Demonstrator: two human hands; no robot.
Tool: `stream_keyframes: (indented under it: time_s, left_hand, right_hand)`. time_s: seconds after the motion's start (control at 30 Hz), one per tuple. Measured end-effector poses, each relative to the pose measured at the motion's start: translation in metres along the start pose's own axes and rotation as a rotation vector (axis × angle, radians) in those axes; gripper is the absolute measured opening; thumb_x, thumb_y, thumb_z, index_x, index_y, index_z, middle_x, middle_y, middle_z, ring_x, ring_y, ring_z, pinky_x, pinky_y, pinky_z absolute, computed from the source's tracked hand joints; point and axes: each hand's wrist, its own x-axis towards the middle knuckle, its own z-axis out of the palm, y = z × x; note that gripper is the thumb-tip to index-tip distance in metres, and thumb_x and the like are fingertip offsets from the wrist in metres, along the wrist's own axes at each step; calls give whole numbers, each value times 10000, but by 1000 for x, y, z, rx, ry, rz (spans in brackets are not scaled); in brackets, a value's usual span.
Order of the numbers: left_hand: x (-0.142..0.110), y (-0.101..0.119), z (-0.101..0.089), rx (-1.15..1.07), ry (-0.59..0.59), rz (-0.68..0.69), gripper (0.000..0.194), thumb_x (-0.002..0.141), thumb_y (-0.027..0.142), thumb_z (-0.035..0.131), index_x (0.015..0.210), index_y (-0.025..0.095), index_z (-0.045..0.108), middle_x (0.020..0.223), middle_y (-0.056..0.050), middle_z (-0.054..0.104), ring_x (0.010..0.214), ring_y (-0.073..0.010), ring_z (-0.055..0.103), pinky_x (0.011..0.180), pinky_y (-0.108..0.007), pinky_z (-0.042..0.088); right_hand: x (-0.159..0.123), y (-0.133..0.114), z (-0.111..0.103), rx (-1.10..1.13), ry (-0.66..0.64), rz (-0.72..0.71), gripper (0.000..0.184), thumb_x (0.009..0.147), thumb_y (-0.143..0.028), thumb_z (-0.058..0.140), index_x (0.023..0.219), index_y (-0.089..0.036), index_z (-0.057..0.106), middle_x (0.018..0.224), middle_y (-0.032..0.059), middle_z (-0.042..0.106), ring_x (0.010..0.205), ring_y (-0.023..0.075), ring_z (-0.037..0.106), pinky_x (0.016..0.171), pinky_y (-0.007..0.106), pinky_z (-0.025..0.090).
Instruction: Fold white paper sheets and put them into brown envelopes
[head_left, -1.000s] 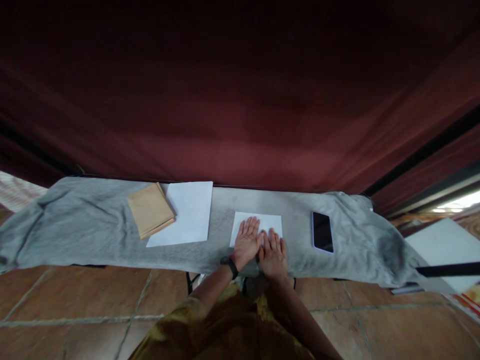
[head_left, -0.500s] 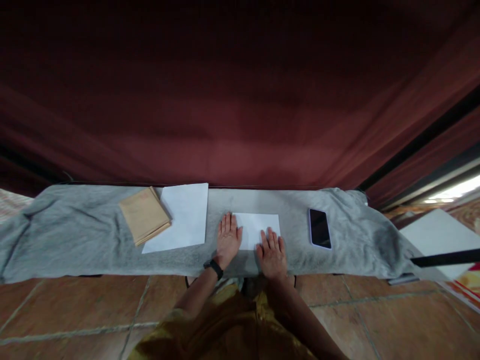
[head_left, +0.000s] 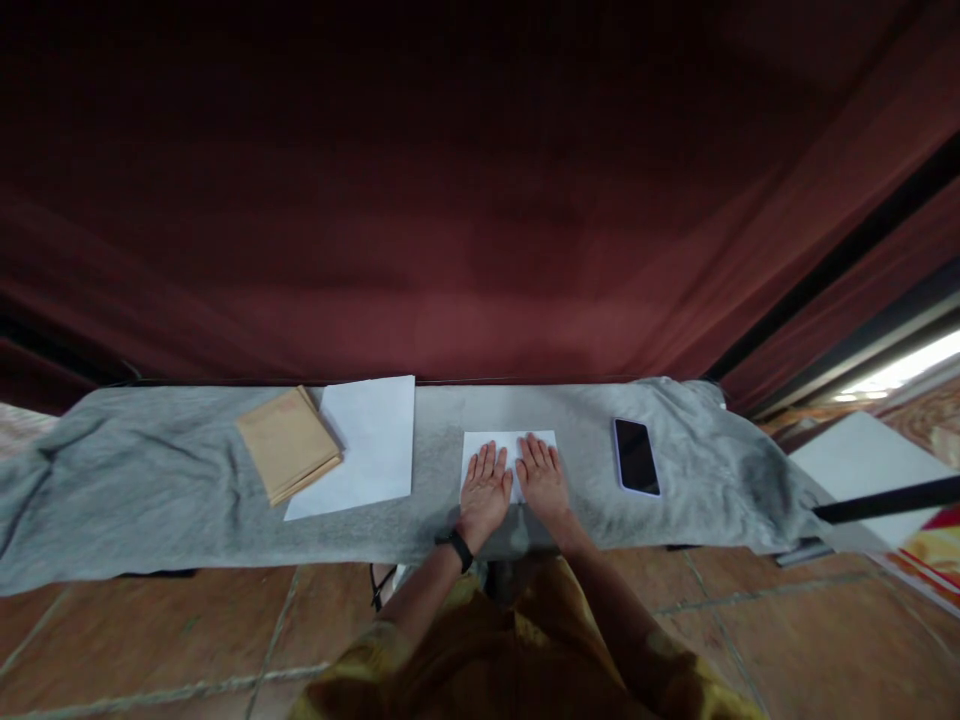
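Brought the left hand (head_left: 484,495) in from the left edge of the paper (head_left: 512,440), and slid the right hand (head_left: 542,487) farther up and inward over it. Thus gave the paper, by the look of it, a more central and even hold than with the hands apart at its ends. Left the paper flat on the cloth (head_left: 442,420), between the sheets (head_left: 375,440) and the phone (head_left: 636,457), with its far corners uncovered. Laid both hands palm down, side by side, pinching nothing visible, fingers extended and slightly spread, thumbs inward with a narrow gap between. Pointed the fingertips toward the far edge, forearms angled inward from the body. Could not tell the pressure of the palms.
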Motion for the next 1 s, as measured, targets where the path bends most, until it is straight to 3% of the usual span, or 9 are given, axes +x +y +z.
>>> stream_keyframes:
  time_s: [0.23,0.5,0.63,0.73,0.87,1.0]
  left_hand:
    - [20,-10,-2,-10,13,-108,572,1008,287,361,1576,218,361,1657,-74,303,1547,-258,240,1258,-494,215]
    - [6,-41,-10,36,32,-180,606,1009,300,330,1581,103,316,1634,-120,342,1540,-246,258,1267,-454,197]
    - [2,-37,-13,59,88,-202,607,997,272,338,1575,86,321,1632,-143,336,1536,-279,266,1263,-511,187]
    - [-2,-18,-9,40,113,-118,602,993,257,346,1577,113,325,1641,-124,321,1544,-272,242,1267,-514,196]
    - [-9,5,-2,-9,57,80,575,1005,264,344,1573,172,349,1644,-72,335,1545,-236,245,1274,-477,215]
    - [-13,8,1,-2,10,145,572,998,236,346,1560,135,365,1615,-115,387,1534,-253,272,1262,-510,229]
  right_hand:
    - [-5,7,7,-30,41,25,500,1049,-322,431,1531,-191,446,1608,186,372,1455,324,405,1157,542,301]
    - [-14,25,11,-61,97,49,559,1061,-388,402,1557,-130,387,1596,209,391,1436,320,419,1161,514,297]
    - [-16,26,10,-61,123,61,551,1065,-387,384,1554,-134,396,1589,199,407,1434,316,420,1166,510,287]
    - [-16,23,8,-48,121,82,545,1060,-377,378,1544,-128,412,1574,205,426,1435,319,419,1177,531,267]
    - [-8,9,4,-21,85,111,533,1056,-335,345,1516,-84,444,1572,203,430,1452,325,396,1191,550,242]
    - [11,-9,3,45,-14,-10,502,1056,-327,330,1496,-148,491,1572,136,456,1461,280,394,1205,496,252]
